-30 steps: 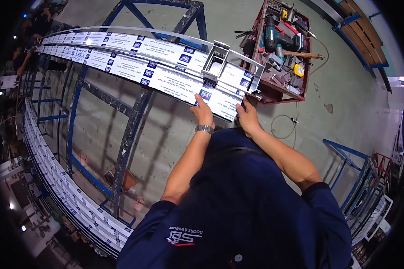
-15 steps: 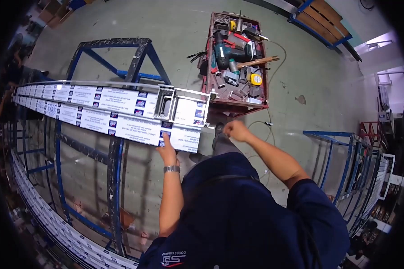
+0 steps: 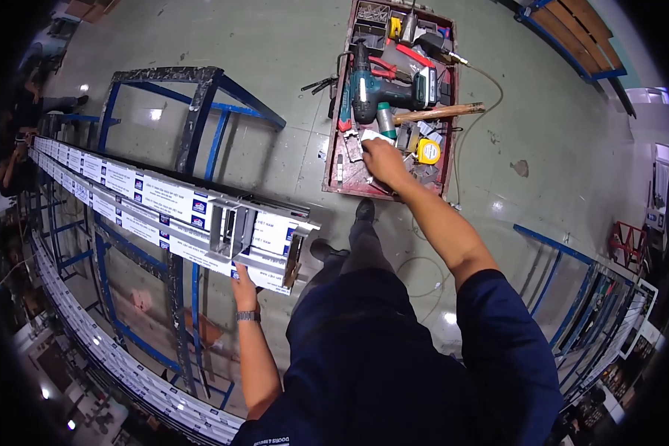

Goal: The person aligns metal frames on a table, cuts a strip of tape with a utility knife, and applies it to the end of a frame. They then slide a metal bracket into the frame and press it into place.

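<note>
My left hand (image 3: 245,290) grips the near lower edge of a long aluminium profile (image 3: 178,241) wrapped in printed white film, close to its end. A short, open box-like metal piece (image 3: 231,229) sits on the profile near that end. My right hand (image 3: 384,160) reaches into the near part of a red tool tray (image 3: 338,178), its fingers bent down among small metal pieces. What those fingers hold, if anything, is hidden. Beside this hand lie a yellow tape measure (image 3: 429,152) and a green-and-black cordless drill (image 3: 383,94).
A wooden-handled tool (image 3: 442,113) sticks out over the tray's right side, near an air hose (image 3: 490,78). Blue-framed stands (image 3: 201,111) are under and behind the profile. Another person (image 3: 26,97) is at its far end. A blue rack (image 3: 550,241) stands at right.
My right hand has moved forward from above the floor into the tool tray. The profile has rolled and its near end has shifted toward me, with my left hand still on it.
</note>
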{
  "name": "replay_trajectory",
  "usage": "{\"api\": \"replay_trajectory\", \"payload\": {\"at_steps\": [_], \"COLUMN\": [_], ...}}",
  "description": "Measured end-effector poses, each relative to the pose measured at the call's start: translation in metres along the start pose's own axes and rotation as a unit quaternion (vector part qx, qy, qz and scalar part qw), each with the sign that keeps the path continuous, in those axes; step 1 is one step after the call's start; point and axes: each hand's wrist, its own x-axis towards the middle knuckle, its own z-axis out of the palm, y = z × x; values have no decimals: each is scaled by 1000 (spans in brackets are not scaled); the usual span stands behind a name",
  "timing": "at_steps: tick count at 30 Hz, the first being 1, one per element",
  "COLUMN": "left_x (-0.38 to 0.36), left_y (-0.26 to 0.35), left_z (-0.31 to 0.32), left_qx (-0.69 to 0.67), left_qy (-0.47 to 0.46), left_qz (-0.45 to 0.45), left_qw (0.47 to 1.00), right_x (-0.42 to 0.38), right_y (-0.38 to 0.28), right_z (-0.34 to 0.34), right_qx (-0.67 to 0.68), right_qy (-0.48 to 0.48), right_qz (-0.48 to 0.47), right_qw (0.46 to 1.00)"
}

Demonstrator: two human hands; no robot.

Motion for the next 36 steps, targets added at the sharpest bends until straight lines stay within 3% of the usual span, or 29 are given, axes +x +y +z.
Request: {"api": "replay_trajectory", "payload": {"at_steps": [5,7,12,14,18,19,20,21,24,26,27,28,29,31,33,36], "left_x": [-8,3,11,28,11,17,20,12,-3,-4,-3,-8,-13,-13,-15,-18], "left_y": [0,-13,-38,-68,-37,-43,-51,-35,-8,-11,-12,-2,5,-2,-1,6], "left_z": [-4,-20,-33,-52,-31,-37,-39,-31,-14,-15,-10,-4,-3,-6,1,-3], "left_qx": [75,136,111,105,21,53,83,56,85,29,-26,-28,-18,-17,-21,28], "left_qy": [52,24,53,45,65,64,58,37,41,60,81,76,65,79,113,64], "left_qz": [-20,-27,-28,-45,-78,-37,2,-41,-10,-45,-84,-108,-102,-87,-65,-44], "left_qw": [996,990,992,992,995,996,995,997,995,997,993,991,992,993,991,997], "right_x": [17,26,49,55,76,84,89,93,107,120,129,147,168,201,227,247], "right_y": [-13,-15,-8,-10,-8,-1,10,23,45,50,51,68,96,137,158,177], "right_z": [20,22,15,12,7,4,-1,-5,-21,-47,-75,-87,-94,-123,-140,-130], "right_qx": [33,62,38,-11,-116,-157,-226,-228,-234,-29,-12,28,-25,-184,-203,-186], "right_qy": [-6,80,117,134,137,142,75,82,63,127,146,243,234,125,4,-20], "right_qz": [-49,-28,-105,-138,-162,-197,-205,-252,-326,-309,-258,-236,-133,7,138,194], "right_qw": [998,994,987,981,970,957,949,937,914,942,955,940,963,975,969,963]}}
